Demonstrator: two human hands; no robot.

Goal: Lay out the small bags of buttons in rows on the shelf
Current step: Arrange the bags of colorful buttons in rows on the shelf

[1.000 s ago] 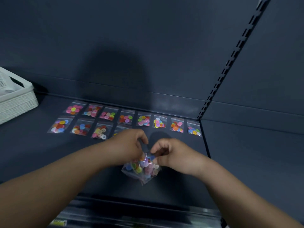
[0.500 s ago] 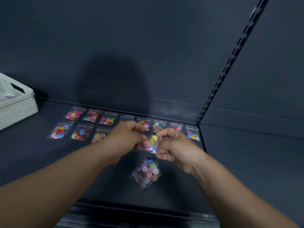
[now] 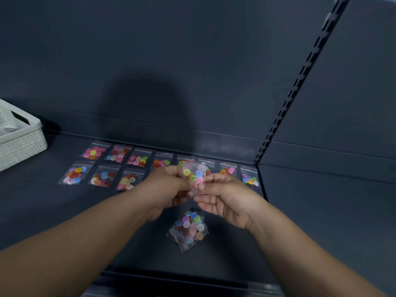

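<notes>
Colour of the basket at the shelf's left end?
The basket is white with a woven texture, seen in the head view.

Shop display bay: a dark metal shelf (image 3: pixel 42 211) runs beneath a plain back panel (image 3: pixel 150 50), with a slotted upright (image 3: pixel 296 91) climbing toward the upper right of the frame. Rows of small bags of buttons (image 3: pixel 137 160) lie at centre like stock; a white woven basket (image 3: pixel 21 144) sits at the left edge.

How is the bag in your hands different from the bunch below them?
The held bag is in the air, pinched by the left hand and right hand; the bunch lies on the shelf, untouched. The held bag looks single and thin; the bunch looks thicker. Both are clear with colourful buttons.
</notes>
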